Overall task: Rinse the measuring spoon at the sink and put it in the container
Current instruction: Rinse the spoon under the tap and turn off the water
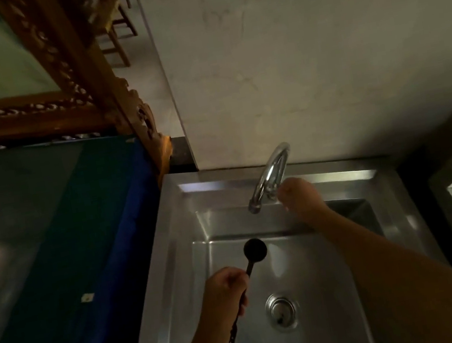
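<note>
Stainless steel sink, brushed finish, rectangular basin with flat rim and a round chrome drain in the floor; no water visible from the spout. Chrome faucet, curved gooseneck, shiny, outlet pointing down over the back of the basin. Black measuring spoon, round bowl, long thin handle with small holes or notches near the tail end, matte, likely plastic; no readable markings on it. Left hand closed in a fist around the handle's upper part, bowl pointing away toward the faucet, spoon held above the basin, tail sticking out past the wrist. Right hand up at the base of the faucet, fingers curled against it; what exactly it grips is hidden by the hand itself, so cannot tell if it is clamped on a lever. Hands well apart, bare forearms. Left of the sink a dark green surface with blue edge, smooth, a small white sticker on it, print too blurred to read. Carved wooden frame above it, ornate, brown, glossy. Plain pale plaster wall behind the sink, slightly stained. No brand or legible text anywhere. Container not seen. Dim light, left side motion-blurred
</note>
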`<state>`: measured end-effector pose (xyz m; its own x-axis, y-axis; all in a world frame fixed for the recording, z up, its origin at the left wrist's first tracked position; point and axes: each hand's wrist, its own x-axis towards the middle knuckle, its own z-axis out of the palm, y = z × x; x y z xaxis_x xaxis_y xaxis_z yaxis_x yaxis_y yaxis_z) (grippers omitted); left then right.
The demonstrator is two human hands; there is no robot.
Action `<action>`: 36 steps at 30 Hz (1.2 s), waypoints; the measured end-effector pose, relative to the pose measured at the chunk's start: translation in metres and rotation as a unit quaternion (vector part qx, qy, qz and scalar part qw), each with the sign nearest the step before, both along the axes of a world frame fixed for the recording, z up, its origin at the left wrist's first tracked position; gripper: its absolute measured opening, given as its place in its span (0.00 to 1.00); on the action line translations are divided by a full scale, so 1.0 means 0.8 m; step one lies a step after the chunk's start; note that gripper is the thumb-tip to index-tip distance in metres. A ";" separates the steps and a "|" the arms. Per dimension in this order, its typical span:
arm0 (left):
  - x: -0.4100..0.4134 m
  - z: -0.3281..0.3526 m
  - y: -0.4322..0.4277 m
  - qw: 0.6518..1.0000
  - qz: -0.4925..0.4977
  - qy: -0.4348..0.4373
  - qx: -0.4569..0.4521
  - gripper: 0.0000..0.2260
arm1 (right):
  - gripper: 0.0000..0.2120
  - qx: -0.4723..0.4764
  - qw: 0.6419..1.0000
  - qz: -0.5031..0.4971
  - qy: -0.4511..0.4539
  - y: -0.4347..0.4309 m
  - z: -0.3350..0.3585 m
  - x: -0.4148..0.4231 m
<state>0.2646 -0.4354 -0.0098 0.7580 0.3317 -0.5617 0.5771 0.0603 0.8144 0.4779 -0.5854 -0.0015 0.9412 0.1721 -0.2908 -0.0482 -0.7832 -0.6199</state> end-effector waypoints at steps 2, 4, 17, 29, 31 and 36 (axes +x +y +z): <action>0.011 -0.003 -0.006 1.000 0.003 -0.002 0.004 0.04 | 0.09 0.046 0.996 -0.076 0.013 0.006 -0.010 0.018; 0.021 -0.006 -0.007 1.000 0.006 -0.010 0.010 0.04 | 0.20 0.056 0.993 -0.094 0.030 0.016 -0.021 0.029; 0.057 -0.027 0.003 1.000 0.003 -0.012 0.004 0.04 | 0.09 0.174 0.969 -0.177 -0.015 0.043 -0.077 0.049; 0.073 -0.026 0.013 1.000 -0.008 -0.012 0.003 0.04 | 0.10 0.224 0.938 -0.264 0.021 0.062 -0.099 0.065; 0.074 -0.025 0.011 1.000 -0.009 -0.012 0.002 0.04 | 0.10 0.230 0.936 -0.266 0.027 0.062 -0.100 0.066; 0.071 -0.022 0.006 1.000 -0.002 -0.013 0.000 0.04 | 0.10 0.233 0.932 -0.276 0.030 0.063 -0.091 0.064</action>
<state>0.3212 -0.4307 -0.0272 0.7740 0.3290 -0.5410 0.5553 0.0578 0.8296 0.5294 -0.5350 -0.0744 0.9081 -0.2121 -0.3611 -0.4100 -0.2751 -0.8696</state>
